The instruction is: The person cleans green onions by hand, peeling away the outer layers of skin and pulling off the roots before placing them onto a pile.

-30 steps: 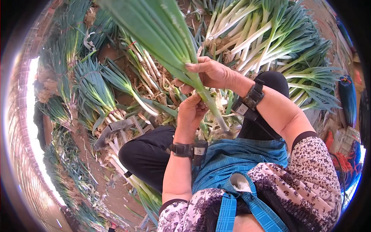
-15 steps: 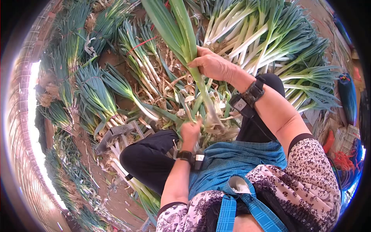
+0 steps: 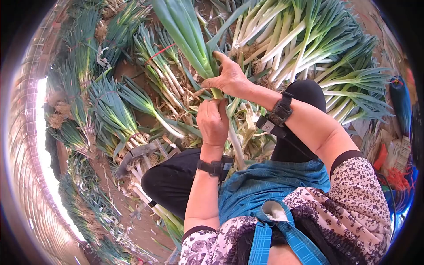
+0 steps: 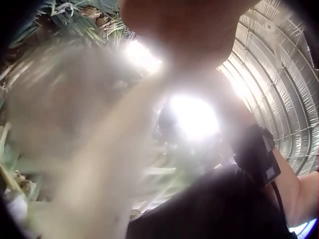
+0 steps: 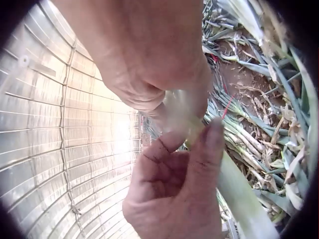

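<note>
My right hand [image 3: 229, 80] grips a large green onion [image 3: 187, 35] where its green leaves meet the stalk, thumb across the front. Just below, my left hand [image 3: 213, 121] pinches the upper stalk between thumb and forefinger, as the right wrist view also shows with the left thumb [image 5: 209, 149] against it. The pale lower stalk [image 3: 235, 143] slants down toward the lap, its root end low by the blue apron [image 3: 274, 183]. One leaf [image 3: 229, 23] leans out to the right from the rest. In the left wrist view the stalk [image 4: 109, 159] is a close blur.
Trimmed green onions with white stalks [image 3: 282, 48] lie piled at the upper right. Tied bundles [image 3: 112, 108] with roots on lie to the left. Peeled dry leaves [image 3: 251, 117] litter the ground ahead. A grey metal stand [image 3: 139, 154] is beside the left knee.
My left hand dropped from the upper stalk toward the root end, then came back up to just under the right hand. The leaves tilted more upright, and one now leans out rightward.
</note>
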Available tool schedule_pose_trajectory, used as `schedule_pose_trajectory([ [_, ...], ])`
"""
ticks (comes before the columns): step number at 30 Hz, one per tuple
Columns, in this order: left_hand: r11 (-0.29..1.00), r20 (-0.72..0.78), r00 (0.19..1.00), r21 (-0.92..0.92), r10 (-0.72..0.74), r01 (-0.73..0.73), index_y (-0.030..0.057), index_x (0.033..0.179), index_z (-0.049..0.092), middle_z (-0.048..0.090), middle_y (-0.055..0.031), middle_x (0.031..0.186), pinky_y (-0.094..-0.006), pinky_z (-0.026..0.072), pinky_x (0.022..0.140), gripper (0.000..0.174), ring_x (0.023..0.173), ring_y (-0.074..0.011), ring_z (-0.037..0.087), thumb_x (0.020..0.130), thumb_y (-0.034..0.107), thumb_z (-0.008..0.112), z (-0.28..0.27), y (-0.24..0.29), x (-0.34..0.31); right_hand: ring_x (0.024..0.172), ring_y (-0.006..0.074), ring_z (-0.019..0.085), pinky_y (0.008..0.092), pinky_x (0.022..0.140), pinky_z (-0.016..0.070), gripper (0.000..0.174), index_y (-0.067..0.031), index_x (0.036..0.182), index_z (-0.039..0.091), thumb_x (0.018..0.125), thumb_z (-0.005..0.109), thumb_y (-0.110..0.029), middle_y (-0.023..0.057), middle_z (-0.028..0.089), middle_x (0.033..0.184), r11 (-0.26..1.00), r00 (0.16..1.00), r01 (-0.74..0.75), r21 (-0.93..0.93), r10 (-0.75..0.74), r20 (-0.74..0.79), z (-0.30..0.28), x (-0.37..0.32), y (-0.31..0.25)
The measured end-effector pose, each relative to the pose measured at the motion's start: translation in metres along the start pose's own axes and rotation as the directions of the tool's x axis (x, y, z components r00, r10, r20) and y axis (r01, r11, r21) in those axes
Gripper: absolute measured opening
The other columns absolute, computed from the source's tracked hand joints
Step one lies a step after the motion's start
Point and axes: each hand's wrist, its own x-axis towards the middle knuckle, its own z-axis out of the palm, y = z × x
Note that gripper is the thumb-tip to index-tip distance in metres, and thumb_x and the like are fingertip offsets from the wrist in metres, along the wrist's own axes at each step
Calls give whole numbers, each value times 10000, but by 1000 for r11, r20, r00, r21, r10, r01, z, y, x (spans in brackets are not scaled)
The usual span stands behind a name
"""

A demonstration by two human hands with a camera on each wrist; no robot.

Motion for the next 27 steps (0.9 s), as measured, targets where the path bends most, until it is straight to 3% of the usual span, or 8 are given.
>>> schedule_pose_trajectory([
  [3,979,139,972,-46,-189,197,7,855,557,522,-145,679,-434,409,573,131,658,-339,527,784,42,662,0,-7,-17,953,234,605,324,865,471,976,71,1379,311,614,848,-207,214,604,1104,989,998,5,-147,-13,-55,-5,9,4],
  [7,983,244,955,-26,-171,183,-3,804,580,550,-125,638,-379,436,540,142,572,-305,544,775,70,699,-5,-20,-74,991,254,608,324,892,463,934,84,1355,318,638,836,-213,235,601,1113,987,990,-16,-160,-6,-138,-20,28,-2],
  [10,877,208,889,-181,-409,446,-4,862,591,570,-103,690,-349,442,551,198,594,-236,556,760,97,728,-23,-2,-59,1029,283,593,340,913,452,930,86,1346,313,640,834,-221,246,597,1118,990,992,-35,-135,18,-127,-17,23,3],
  [12,909,119,917,-134,-382,396,-7,928,546,557,-163,785,-393,449,604,261,678,-350,534,761,95,719,-27,12,-9,1041,301,588,346,917,447,943,86,1341,308,632,837,-241,252,597,1108,993,992,-18,-119,3,-123,-9,8,-9],
  [16,971,44,987,-178,-156,161,0,905,536,549,-169,825,-407,445,605,201,694,-351,538,782,67,680,3,0,9,1008,316,602,346,903,452,937,72,1340,308,631,831,-248,263,598,1084,985,990,-19,-170,-6,-143,4,4,2],
  [20,997,90,995,-52,-49,54,13,843,498,511,-169,768,-451,425,604,102,721,-372,534,803,7,592,11,-4,2,1008,305,604,347,893,456,920,56,1341,314,634,826,-235,257,603,1075,981,992,-47,-189,24,-123,1,6,4],
  [22,1000,245,970,7,0,-2,7,855,488,506,-180,771,-451,429,602,117,718,-381,528,804,22,593,4,-1,-11,998,305,605,349,887,462,927,49,1344,315,630,833,-236,260,601,1069,983,986,-13,-185,-18,-164,-3,17,11],
  [27,975,501,847,-22,-179,220,14,841,470,513,-203,783,-475,435,622,139,733,-407,536,833,94,584,-14,-4,-104,995,296,597,345,904,460,943,70,1334,320,629,848,-268,244,600,1079,979,974,-64,-194,19,-226,-20,30,8],
])
